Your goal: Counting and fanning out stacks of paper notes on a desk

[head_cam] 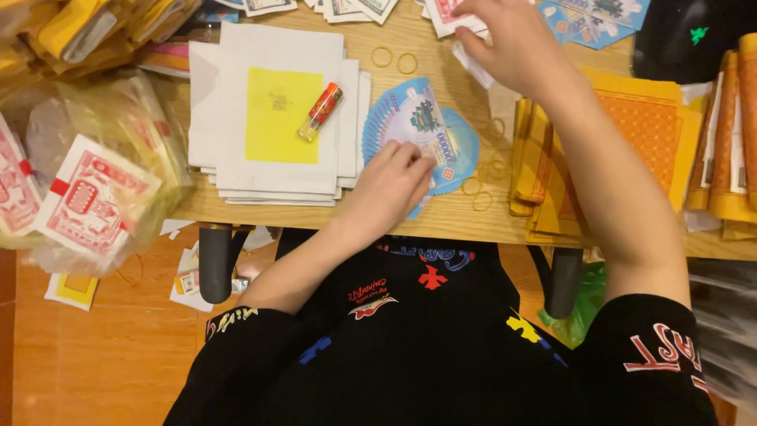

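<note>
The fingers [410,162] of the left hand [390,185] are curled down and press on a fanned stack of blue printed cards [418,126], pinning its near edge against the tabletop [449,217], so the fan keeps its spread. The right hand [512,47] reaches to the far side of the tabletop; its fingers [465,12] close in a narrow pinch on a white-and-red paper slip [445,16] at the edge of a loose pile, a grip that fits lifting one sheet. Loose yellow rubber bands [394,59] lie between the two hands and beside the fan, within reach of either. To the left, a red lighter [321,110] rests on a yellow sheet [276,114] atop a white paper stack [276,173], apparently as a weight. Orange-yellow paper bundles [631,134] lie stacked to the right
</note>
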